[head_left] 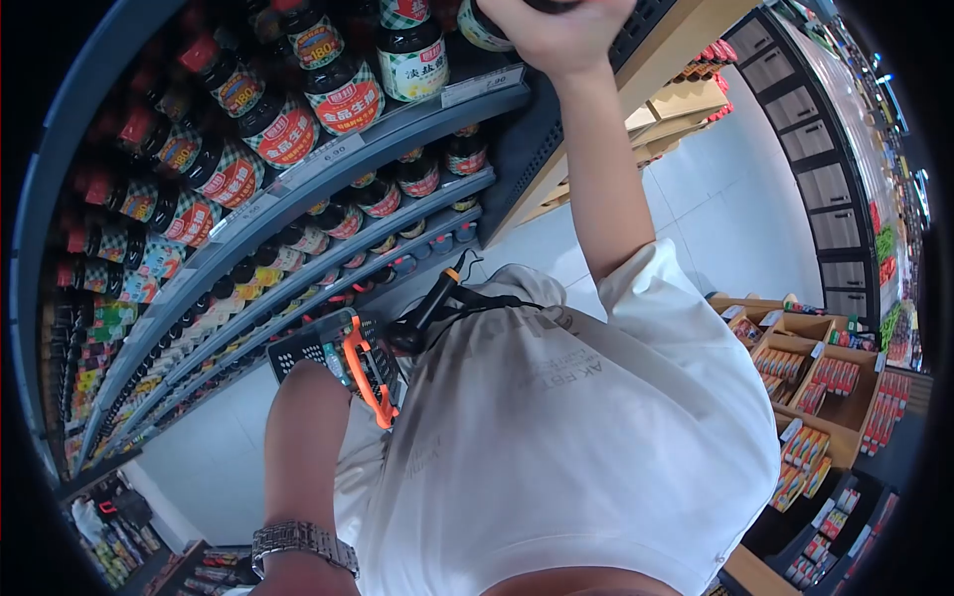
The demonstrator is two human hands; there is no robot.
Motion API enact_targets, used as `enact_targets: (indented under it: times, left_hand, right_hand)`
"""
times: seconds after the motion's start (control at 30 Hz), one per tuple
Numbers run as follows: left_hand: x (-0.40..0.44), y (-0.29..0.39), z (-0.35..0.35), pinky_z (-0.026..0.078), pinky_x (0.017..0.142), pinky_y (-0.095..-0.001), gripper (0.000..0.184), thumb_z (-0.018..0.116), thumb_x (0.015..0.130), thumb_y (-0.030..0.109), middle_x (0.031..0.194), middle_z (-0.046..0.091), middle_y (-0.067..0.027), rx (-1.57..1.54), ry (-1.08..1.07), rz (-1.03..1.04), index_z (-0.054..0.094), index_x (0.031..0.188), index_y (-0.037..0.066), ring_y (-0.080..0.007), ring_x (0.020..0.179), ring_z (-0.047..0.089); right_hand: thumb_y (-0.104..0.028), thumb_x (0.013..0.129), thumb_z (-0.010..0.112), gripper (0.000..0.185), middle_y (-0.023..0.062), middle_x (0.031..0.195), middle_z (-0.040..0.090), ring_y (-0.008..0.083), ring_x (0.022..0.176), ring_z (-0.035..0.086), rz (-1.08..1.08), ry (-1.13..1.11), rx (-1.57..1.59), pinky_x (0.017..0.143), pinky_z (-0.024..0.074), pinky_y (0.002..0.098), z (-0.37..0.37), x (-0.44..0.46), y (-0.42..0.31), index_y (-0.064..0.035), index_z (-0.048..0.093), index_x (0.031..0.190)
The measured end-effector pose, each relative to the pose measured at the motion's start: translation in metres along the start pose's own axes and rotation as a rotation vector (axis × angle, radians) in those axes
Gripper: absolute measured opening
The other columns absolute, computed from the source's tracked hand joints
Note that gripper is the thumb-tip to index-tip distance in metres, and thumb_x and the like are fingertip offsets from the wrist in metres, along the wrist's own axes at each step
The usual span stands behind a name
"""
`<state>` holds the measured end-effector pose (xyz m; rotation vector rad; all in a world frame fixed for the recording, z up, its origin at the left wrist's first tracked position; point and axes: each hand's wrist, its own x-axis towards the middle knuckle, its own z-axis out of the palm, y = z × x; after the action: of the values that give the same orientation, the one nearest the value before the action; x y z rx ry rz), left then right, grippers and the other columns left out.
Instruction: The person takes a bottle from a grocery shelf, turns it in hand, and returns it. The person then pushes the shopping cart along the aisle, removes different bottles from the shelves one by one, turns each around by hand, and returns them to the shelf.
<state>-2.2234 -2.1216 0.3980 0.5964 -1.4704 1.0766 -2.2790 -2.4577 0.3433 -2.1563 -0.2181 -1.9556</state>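
At the top edge, my right hand (566,35) is closed around a dark, glossy bottle (553,4), only a sliver of which shows. Part of a sauce bottle (483,27) stands on the shelf beside this hand. My left forearm, with a metal watch (303,548) at the wrist, reaches toward a dark shopping basket (288,350) with orange handles (370,372). My left hand (310,377) is foreshortened at the basket, its fingers hidden. Something green and white shows in the basket, too small to name.
Curved shelves (407,117) on the left hold rows of soy sauce bottles (343,96). A black device with an orange band (435,303) hangs on a strap before my shirt. Wooden bins (845,402) of boxed goods stand at right; tiled floor (725,214) lies beyond my right arm.
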Motion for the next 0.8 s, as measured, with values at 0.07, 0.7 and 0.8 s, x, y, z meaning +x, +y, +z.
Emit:
enact_targets:
  times: [0.07,0.7,0.8]
  left_hand:
    - [0.000,-0.003,-0.009,0.031,0.052,-0.0198,0.030,0.045,0.093,0.031,0.060,0.046,0.0099,0.054,0.003,0.030,0.050,0.069,0.015,-0.0010,0.052,0.044]
    - [0.003,-0.025,-0.010,0.030,0.058,-0.0237,0.029,0.044,0.093,0.033,0.062,0.041,0.0085,0.133,-0.056,-0.147,0.047,0.069,0.016,-0.0034,0.058,0.046]
    - [0.004,-0.026,-0.002,0.030,0.056,-0.0230,0.028,0.045,0.092,0.033,0.063,0.042,0.0087,0.192,-0.125,-0.115,0.048,0.070,0.016,-0.0028,0.058,0.046]
  right_hand:
    - [0.004,0.068,0.061,0.012,0.0012,0.065,0.057,0.0077,0.059,0.056,0.400,0.103,0.266,0.055,0.0451,0.0221,0.008,-0.006,0.004,-0.0024,0.055,0.076]
    - [0.004,0.067,0.058,0.018,0.0082,0.057,0.054,0.0111,0.041,0.047,0.875,0.024,0.469,0.038,0.0356,0.0234,0.025,-0.021,0.076,-0.0010,0.052,0.082]
    - [0.005,0.066,0.058,0.018,0.0100,0.057,0.054,0.0121,0.040,0.046,0.966,-0.005,0.482,0.037,0.0344,0.0237,0.022,-0.022,0.082,-0.0006,0.051,0.082]
